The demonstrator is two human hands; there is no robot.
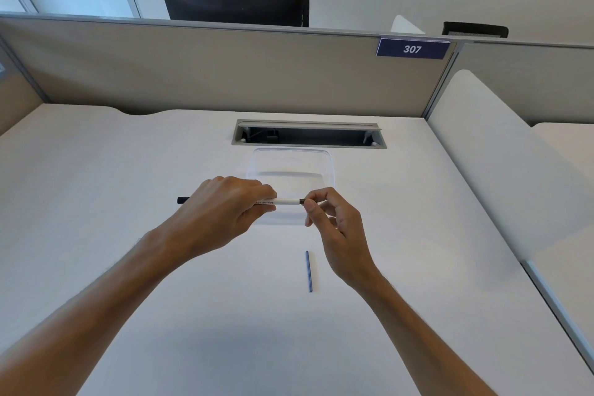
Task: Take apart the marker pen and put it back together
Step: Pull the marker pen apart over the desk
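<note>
A white marker pen (286, 201) with black print lies level in the air above the desk, its black cap end (183, 200) sticking out to the left. My left hand (225, 209) is wrapped around the barrel's middle. My right hand (331, 222) pinches the small dark piece at the pen's right end (302, 201) between thumb and forefinger. A thin blue rod (309, 271), the ink core, lies alone on the white desk (128, 202) below my right hand.
A clear plastic tray (291, 164) sits on the desk just behind the pen. Behind it is an open cable slot (308, 135). Beige partition walls (225, 71) close the back and right sides. A dark monitor (234, 3) stands beyond the partition.
</note>
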